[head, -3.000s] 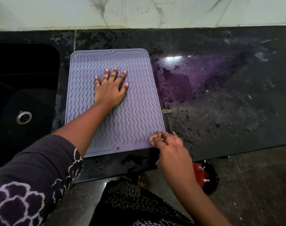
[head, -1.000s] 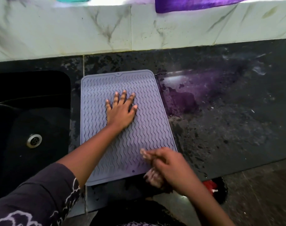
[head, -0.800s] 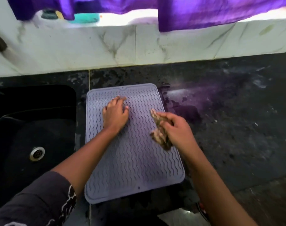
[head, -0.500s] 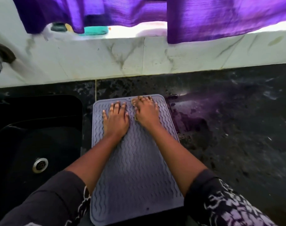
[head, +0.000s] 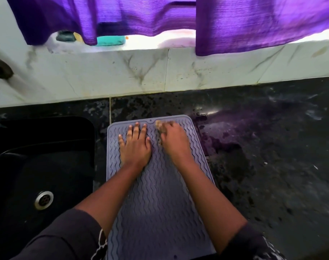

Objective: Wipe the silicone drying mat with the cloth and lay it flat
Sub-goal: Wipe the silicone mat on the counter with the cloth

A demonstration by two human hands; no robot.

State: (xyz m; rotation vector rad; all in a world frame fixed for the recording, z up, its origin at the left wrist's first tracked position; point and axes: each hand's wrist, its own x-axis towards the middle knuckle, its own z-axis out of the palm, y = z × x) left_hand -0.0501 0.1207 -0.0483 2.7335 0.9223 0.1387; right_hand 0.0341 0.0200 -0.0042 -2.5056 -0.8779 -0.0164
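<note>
Wiping step: judged from the hands' placing, the cloth stroke is at the far end of the mat; the wipe looks under way, not finished.
Near edge: two forearms in dark patterned sleeves (head: 70,239) reach forward over the worktop (head: 263,166), a dark speckled stone surface.
Drying mat: the grey silicone drying mat (head: 158,212) with wavy ridges lies lengthways from the near edge of the worktop toward the wall, just right of the black sink (head: 41,166); it looks flat where visible.
Left hand: the left hand (head: 134,147) presses palm down on the far half of the mat, fingers (head: 135,131) straight and slightly apart, holding nothing.
Right hand: the right hand (head: 174,142) sits just beside it, fingers curled together and clamped on the cloth.
Cloth: the cloth (head: 160,128), a small brownish wad, shows only at the fingertips, touching the mat close to its far edge.
Beyond: a wet, purple-tinted patch lies on the worktop right of the mat; a marble-patterned wall and a purple curtain (head: 253,25) stand behind.
Next move: likely drawing the cloth back toward the near edge while the left hand keeps the mat pinned, since silicone may slide or buckle on a wet surface.
</note>
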